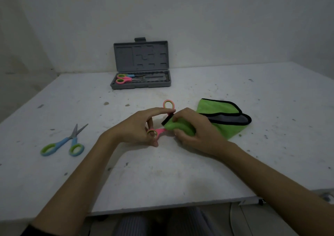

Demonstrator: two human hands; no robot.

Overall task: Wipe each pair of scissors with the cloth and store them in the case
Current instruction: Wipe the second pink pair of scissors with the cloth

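Note:
My left hand (pixel 142 127) holds a pair of pink scissors (pixel 160 131) by its handles, one ring (pixel 169 104) sticking up behind my fingers. My right hand (pixel 195 129) grips a fold of the green cloth (pixel 216 107) wrapped around the scissors' blades, which are hidden. The rest of the cloth trails to the right on the table. A blue pair of scissors (pixel 63 142) lies half spread on the table at the left. The grey case (pixel 141 85) stands open at the back, with two pairs of scissors (pixel 124 78) lying in its left end.
The white table (pixel 162 172) is speckled with dark marks; its front edge runs just above my knees. The case lid (pixel 141 56) leans upright against the back wall. A wall closes off the left side.

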